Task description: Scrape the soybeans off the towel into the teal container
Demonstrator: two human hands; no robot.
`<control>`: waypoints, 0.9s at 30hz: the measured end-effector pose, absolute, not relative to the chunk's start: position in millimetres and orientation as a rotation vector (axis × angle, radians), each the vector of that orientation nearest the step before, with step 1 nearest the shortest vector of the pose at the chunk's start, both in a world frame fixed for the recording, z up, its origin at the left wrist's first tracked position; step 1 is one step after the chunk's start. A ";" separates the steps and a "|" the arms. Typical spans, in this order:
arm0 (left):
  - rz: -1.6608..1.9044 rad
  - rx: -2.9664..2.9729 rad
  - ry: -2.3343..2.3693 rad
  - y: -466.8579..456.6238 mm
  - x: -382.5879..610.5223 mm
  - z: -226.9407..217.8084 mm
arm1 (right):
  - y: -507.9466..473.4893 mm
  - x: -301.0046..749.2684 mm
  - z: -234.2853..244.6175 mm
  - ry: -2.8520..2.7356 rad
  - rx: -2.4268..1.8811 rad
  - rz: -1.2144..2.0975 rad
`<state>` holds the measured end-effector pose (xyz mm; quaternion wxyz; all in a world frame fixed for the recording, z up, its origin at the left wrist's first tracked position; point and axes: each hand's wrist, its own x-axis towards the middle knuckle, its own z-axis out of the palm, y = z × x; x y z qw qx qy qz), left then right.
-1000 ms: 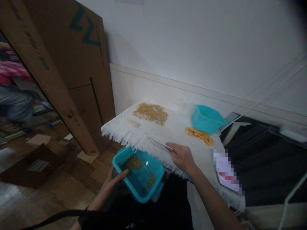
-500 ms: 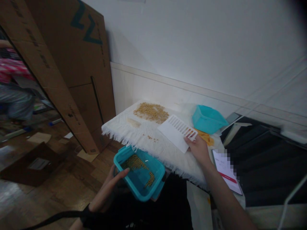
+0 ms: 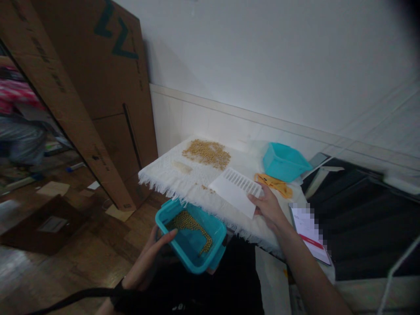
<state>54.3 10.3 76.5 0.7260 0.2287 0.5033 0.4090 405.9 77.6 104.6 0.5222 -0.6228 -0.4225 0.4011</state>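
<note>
Gripping a turquoise rectangular plastic tub [image 3: 186, 246] of small yellowish beans [image 3: 185, 220] with left hand [image 3: 152, 253], pinching flat white slotted plate [image 3: 232, 194] with right hand [image 3: 268, 205].

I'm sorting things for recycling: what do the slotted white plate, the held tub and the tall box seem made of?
Slotted plate: probably matte plastic, being thin, flat and evenly slotted. Held tub: likely smooth plastic, given its rounded, moulded-looking corners. Tall box: matte brown cardboard, judging by its printing.
</note>
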 end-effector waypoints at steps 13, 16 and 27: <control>0.879 0.496 1.132 15.2 49.1 71.6 | 78.4 405.8 105.4 -1.060 -1.501 1.012; 0.890 0.481 1.141 16.2 48.8 71.7 | 79.9 404.3 106.9 -1.077 -1.496 1.034; 0.919 0.534 1.101 13.9 48.8 75.2 | 79.8 394.7 113.4 -1.119 -1.488 1.062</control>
